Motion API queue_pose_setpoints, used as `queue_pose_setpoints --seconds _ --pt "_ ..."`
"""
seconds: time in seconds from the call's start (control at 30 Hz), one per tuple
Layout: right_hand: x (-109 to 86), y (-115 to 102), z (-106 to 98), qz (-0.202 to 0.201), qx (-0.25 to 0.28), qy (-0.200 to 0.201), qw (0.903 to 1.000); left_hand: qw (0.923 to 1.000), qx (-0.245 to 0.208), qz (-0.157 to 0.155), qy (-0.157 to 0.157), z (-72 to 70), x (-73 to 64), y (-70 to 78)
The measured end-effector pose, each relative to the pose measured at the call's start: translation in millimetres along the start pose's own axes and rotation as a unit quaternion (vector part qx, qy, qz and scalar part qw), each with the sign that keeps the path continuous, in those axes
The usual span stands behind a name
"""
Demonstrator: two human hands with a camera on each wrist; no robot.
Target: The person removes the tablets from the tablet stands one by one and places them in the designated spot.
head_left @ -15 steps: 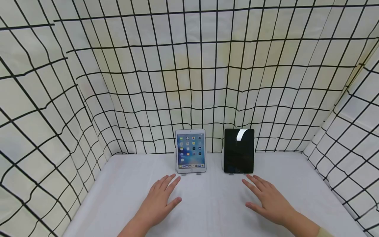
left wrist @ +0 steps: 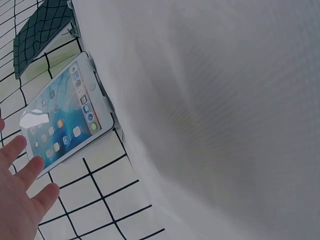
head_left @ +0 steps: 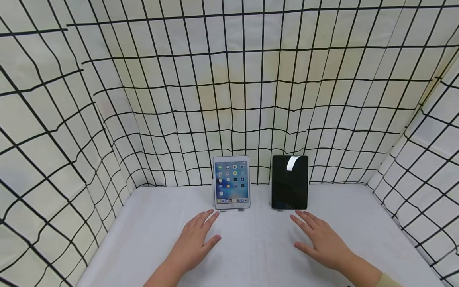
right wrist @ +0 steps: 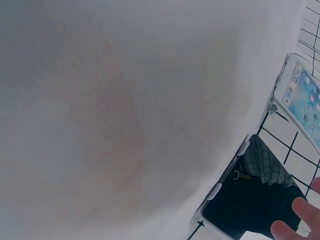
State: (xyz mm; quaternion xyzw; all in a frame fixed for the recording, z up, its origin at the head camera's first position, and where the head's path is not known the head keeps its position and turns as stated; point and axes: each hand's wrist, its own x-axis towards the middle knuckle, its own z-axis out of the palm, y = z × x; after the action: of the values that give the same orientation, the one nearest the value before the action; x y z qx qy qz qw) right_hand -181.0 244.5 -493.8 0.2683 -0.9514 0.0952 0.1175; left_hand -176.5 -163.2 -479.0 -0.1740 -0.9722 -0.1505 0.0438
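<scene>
Just beyond the left fingers [head_left: 211, 221], white tablet [head_left: 231, 181] is propped long-axis-up; beyond right fingers [head_left: 301, 225], black tablet [head_left: 289, 187] likewise. Fingers spread, nothing gripped.

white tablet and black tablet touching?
Apart. The head view shows a clear gap between the white tablet and the black tablet, with the grid backdrop visible between them.
</scene>
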Motion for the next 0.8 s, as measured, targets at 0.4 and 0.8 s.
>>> queue_pose_setpoints --seconds 0.4,0.8 --pt "8.7 -4 4 0.038 0.044 -0.005 0.9983 0.9999 -0.01 -0.009 0.01 -0.4 3.4 -0.7" --pt "22.8 -10 8 0.039 0.062 0.007 0.9973 0.9992 -0.018 -0.017 0.032 0.1 8.0 -3.9"
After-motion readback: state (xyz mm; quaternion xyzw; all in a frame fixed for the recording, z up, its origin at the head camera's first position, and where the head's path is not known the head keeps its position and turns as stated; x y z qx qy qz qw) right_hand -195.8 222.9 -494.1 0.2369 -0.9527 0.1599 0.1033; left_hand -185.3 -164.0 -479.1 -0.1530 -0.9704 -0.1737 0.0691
